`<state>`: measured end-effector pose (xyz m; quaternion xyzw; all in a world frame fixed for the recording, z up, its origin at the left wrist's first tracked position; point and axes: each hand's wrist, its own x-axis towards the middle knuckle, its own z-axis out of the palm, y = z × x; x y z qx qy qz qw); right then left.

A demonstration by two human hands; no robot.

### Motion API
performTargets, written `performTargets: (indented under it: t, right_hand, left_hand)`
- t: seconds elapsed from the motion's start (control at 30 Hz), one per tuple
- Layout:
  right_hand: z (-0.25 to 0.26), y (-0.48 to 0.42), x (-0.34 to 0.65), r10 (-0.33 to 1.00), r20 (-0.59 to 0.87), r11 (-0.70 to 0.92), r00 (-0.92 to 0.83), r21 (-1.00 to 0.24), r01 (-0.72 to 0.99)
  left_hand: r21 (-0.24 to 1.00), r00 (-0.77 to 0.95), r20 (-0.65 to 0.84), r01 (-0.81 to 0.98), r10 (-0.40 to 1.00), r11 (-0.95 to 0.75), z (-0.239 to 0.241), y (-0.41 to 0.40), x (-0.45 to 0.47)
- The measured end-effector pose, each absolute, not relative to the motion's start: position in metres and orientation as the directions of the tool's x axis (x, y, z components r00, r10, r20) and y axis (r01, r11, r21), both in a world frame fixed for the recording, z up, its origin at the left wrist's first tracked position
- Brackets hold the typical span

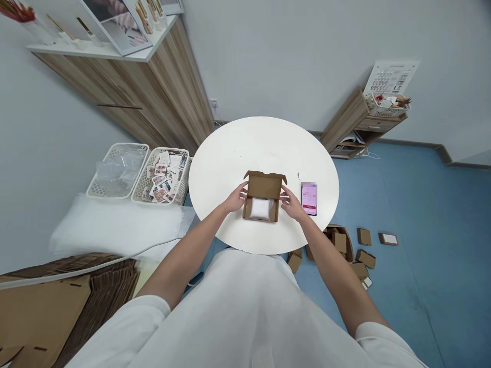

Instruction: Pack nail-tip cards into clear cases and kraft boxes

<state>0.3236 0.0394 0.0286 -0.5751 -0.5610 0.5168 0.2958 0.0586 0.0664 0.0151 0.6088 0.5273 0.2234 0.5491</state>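
Observation:
A small brown cardboard box [264, 190] sits open on the round white table [264, 148], its lid standing up at the far side. Inside lies a white padded packet [261, 208]. My left hand [236, 198] grips the box's left wall, fingers curled on the lid's edge. My right hand [291, 203] holds the right wall the same way. A phone [309, 198] with a pink screen lies just right of my right hand.
Two white baskets stand at the left, one [165, 176] full of small printed packets, the other [118, 169] holding clear plastic. Flat cardboard blanks [57, 301] are stacked at the lower left. Several folded boxes [362, 248] lie on the blue floor at the right.

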Motion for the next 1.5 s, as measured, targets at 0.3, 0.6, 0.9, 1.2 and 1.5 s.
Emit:
performTargets:
  t: [0.3, 0.6, 0.9, 1.2, 1.5]
  right_hand:
    - [0.023, 0.034, 0.324, 0.964, -0.223, -0.185, -0.145, -0.953, 0.239]
    - [0.012, 0.024, 0.335, 0.922, -0.341, -0.291, -0.185, -0.923, 0.25]
    - [0.023, 0.023, 0.338, 0.845, -0.52, -0.506, -0.12, -0.852, 0.133]
    - [0.009, 0.003, 0.32, 0.844, -0.535, -0.528, -0.017, -0.837, 0.147]
    - [-0.027, -0.014, 0.317, 0.9, -0.429, -0.433, 0.072, -0.869, 0.239]
  left_hand:
    - [0.93, 0.342, -0.271, 0.333, 0.9, 0.154, 0.014, 0.059, 0.058]
    - [0.894, 0.345, -0.377, 0.377, 0.859, 0.241, 0.005, 0.047, 0.043]
    - [0.772, 0.165, -0.622, 0.294, 0.766, 0.563, 0.02, 0.047, 0.042]
    - [0.689, 0.077, -0.667, 0.443, 0.741, 0.573, 0.011, 0.039, 0.062]
    - [0.734, 0.033, -0.5, 0.547, 0.866, 0.403, -0.021, 0.017, 0.073]
